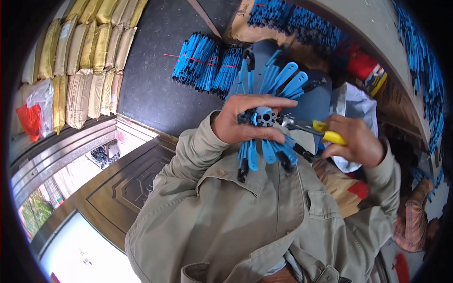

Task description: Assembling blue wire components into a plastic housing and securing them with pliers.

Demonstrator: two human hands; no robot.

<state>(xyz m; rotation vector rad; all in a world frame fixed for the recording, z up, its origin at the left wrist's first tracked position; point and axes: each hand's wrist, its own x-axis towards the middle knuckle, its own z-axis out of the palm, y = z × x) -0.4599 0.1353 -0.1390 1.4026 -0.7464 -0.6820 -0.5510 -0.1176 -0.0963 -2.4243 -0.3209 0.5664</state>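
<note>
My left hand (227, 120) is wrapped round a round black-and-blue hub (265, 117) in front of my chest. Blue plastic strips with black ends (291, 78) fan out from that hub, above and below the hand. Closed on the yellow handles of a pair of pliers (333, 137), my right hand (357, 141) is to the right of the hub. The metal jaws of the pliers (289, 122) are at the hub's right side; whether they grip anything there is too small to tell.
Blue strip bundles (193, 59) tied with red bands lie on the dark floor ahead. More strips (292, 21) lie on cardboard at the back. A curved table edge (377, 28) runs along the right, beside a silver bag (365, 101). Stacked sacks (89, 42) stand left; a plaid-sleeved person (410, 226) is at right.
</note>
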